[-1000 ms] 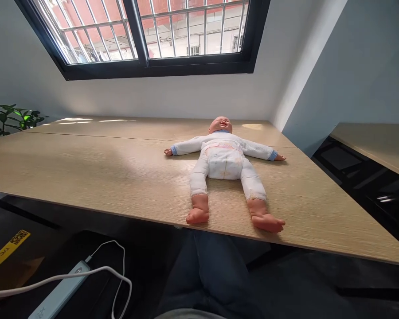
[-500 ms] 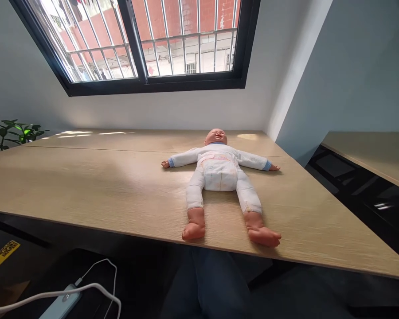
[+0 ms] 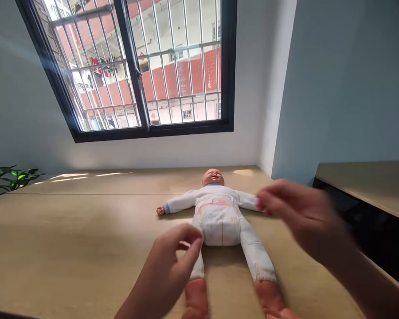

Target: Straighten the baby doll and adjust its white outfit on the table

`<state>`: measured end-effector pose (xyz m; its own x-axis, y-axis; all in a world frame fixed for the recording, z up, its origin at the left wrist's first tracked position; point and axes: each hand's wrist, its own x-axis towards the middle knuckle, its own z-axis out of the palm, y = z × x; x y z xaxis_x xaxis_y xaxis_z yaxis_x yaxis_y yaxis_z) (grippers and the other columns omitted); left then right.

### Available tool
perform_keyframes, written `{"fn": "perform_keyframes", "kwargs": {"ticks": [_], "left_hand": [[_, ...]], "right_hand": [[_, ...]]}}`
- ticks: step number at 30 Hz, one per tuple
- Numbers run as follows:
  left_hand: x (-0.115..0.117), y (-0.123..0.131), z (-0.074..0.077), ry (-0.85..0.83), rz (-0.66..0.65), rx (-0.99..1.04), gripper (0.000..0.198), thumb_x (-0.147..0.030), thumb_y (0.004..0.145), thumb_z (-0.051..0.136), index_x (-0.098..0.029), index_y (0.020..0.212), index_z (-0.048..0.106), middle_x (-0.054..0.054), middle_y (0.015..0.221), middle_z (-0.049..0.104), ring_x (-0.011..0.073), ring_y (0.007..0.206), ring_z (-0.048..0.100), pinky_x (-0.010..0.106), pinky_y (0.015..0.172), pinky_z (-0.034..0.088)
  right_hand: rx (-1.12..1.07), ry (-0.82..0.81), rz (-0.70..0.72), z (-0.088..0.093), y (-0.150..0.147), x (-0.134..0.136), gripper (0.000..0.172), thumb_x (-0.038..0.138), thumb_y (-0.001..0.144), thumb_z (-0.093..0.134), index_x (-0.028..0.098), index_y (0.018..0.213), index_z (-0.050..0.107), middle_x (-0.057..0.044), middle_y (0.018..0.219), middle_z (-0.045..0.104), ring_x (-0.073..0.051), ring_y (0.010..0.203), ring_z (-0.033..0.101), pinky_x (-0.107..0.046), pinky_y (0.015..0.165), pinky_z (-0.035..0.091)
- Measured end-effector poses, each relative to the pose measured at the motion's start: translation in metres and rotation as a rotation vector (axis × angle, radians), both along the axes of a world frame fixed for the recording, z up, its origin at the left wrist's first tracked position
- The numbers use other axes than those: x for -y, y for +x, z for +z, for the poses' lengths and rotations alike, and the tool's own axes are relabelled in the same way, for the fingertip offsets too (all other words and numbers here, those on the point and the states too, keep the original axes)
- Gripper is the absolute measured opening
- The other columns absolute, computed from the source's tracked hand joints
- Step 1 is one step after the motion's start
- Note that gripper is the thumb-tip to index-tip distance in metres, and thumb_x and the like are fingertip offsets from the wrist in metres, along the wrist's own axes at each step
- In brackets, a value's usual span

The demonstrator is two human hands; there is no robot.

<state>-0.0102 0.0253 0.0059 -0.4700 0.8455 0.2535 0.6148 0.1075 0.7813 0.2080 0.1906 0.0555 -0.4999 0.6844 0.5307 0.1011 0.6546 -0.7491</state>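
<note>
A baby doll [image 3: 217,195] lies on its back on the wooden table, arms spread and legs pointing toward me. It wears a white long-sleeved suit with blue cuffs and a white diaper [image 3: 221,226] with a pastel print. My left hand [image 3: 173,266] is raised in front of the doll's leg on the left, fingers loosely curled with a gap to the thumb and nothing between them. Blurred by motion, my right hand [image 3: 295,217] hovers at the doll's arm on the right, hiding its cuff and hand. Its fingers are half bent, and no object shows in it.
The table [image 3: 86,243] reaches back to the wall beneath a barred window [image 3: 182,128]. Leaves of a green plant [image 3: 15,177] show at the far left. On the right stands another wooden-topped piece of furniture [image 3: 369,177] with a dark side.
Both my hands have come into view from below, over the doll. The view has tilted up and moved closer, so the table's front edge is mostly out of frame.
</note>
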Motion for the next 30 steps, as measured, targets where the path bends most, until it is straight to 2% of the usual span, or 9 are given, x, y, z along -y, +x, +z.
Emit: {"fn": "perform_keyframes", "kwargs": {"ticks": [2, 5, 7, 9, 12, 16, 20, 25, 30], "left_hand": [[-0.05, -0.022, 0.003, 0.061, -0.081, 0.015, 0.023, -0.039, 0.081, 0.054, -0.02, 0.079, 0.068, 0.003, 0.081, 0.067, 0.0191, 0.078, 0.06, 0.027, 0.068, 0.047], [-0.115, -0.055, -0.014, 0.034, -0.025, 0.031, 0.014, -0.025, 0.076, 0.054, -0.016, 0.075, 0.065, 0.002, 0.069, 0.063, 0.0152, 0.067, 0.056, 0.024, 0.06, 0.039], [-0.144, -0.07, -0.03, 0.033, 0.04, 0.041, 0.013, -0.02, 0.075, 0.052, -0.014, 0.072, 0.063, 0.002, 0.067, 0.061, 0.0145, 0.065, 0.055, 0.023, 0.058, 0.036], [-0.16, -0.076, -0.045, 0.075, 0.039, 0.047, 0.012, -0.021, 0.076, 0.052, -0.014, 0.071, 0.061, 0.002, 0.067, 0.061, 0.0147, 0.065, 0.055, 0.023, 0.059, 0.036], [-0.162, -0.072, -0.055, 0.129, -0.049, 0.028, 0.017, -0.028, 0.08, 0.054, -0.014, 0.077, 0.063, 0.003, 0.073, 0.063, 0.0155, 0.068, 0.054, 0.024, 0.062, 0.037], [-0.152, -0.068, -0.057, 0.124, -0.085, -0.047, 0.017, -0.03, 0.083, 0.054, -0.016, 0.083, 0.063, 0.004, 0.084, 0.063, 0.0162, 0.073, 0.055, 0.025, 0.066, 0.04], [-0.151, -0.092, -0.063, 0.092, 0.141, -0.226, 0.013, -0.015, 0.083, 0.047, -0.016, 0.081, 0.06, 0.006, 0.088, 0.062, 0.0191, 0.085, 0.057, 0.028, 0.077, 0.041], [-0.146, -0.126, -0.069, -0.137, 0.418, -0.456, 0.023, -0.012, 0.082, 0.049, -0.014, 0.102, 0.061, 0.012, 0.104, 0.06, 0.0279, 0.104, 0.055, 0.035, 0.089, 0.039], [-0.14, -0.127, -0.067, -0.258, 0.459, -0.512, 0.022, -0.017, 0.084, 0.049, -0.015, 0.103, 0.061, 0.014, 0.112, 0.06, 0.0307, 0.11, 0.054, 0.035, 0.086, 0.041]], "right_hand": [[0.079, -0.035, 0.122, -0.015, -0.038, -0.029, 0.03, 0.045, 0.085, 0.058, 0.017, 0.077, 0.067, -0.003, 0.071, 0.063, -0.015, 0.069, 0.058, -0.025, 0.062, 0.044], [0.156, -0.111, 0.103, -0.054, -0.08, -0.07, 0.027, 0.039, 0.084, 0.054, 0.015, 0.073, 0.062, -0.003, 0.066, 0.059, -0.015, 0.063, 0.053, -0.027, 0.06, 0.04], [0.152, -0.105, 0.071, -0.079, -0.094, -0.086, 0.027, 0.039, 0.08, 0.058, 0.015, 0.07, 0.061, -0.006, 0.066, 0.06, -0.018, 0.063, 0.054, -0.03, 0.061, 0.042], [0.077, -0.13, 0.031, -0.095, -0.097, -0.091, 0.024, 0.039, 0.078, 0.06, 0.016, 0.07, 0.063, -0.009, 0.067, 0.062, -0.022, 0.066, 0.057, -0.033, 0.061, 0.044], [0.066, -0.142, 0.008, -0.104, -0.093, -0.085, 0.022, 0.041, 0.079, 0.06, 0.02, 0.074, 0.064, -0.009, 0.073, 0.065, -0.026, 0.071, 0.06, -0.037, 0.065, 0.048], [0.104, -0.08, -0.09, -0.107, -0.088, -0.083, 0.025, 0.046, 0.082, 0.056, 0.022, 0.075, 0.061, -0.006, 0.078, 0.064, -0.025, 0.074, 0.061, -0.036, 0.069, 0.049], [0.127, 0.052, -0.289, -0.12, -0.079, -0.112, 0.026, 0.04, 0.085, 0.047, 0.02, 0.078, 0.061, -0.007, 0.085, 0.066, -0.023, 0.082, 0.062, -0.035, 0.079, 0.048], [0.386, 0.148, -0.558, -0.137, -0.048, -0.164, 0.022, 0.029, 0.074, 0.054, 0.023, 0.092, 0.067, -0.008, 0.106, 0.067, -0.029, 0.107, 0.06, -0.036, 0.09, 0.046], [0.489, 0.121, -0.582, -0.147, -0.026, -0.186, 0.029, 0.027, 0.071, 0.056, 0.021, 0.097, 0.066, -0.009, 0.108, 0.067, -0.028, 0.103, 0.062, -0.035, 0.089, 0.046]]}}
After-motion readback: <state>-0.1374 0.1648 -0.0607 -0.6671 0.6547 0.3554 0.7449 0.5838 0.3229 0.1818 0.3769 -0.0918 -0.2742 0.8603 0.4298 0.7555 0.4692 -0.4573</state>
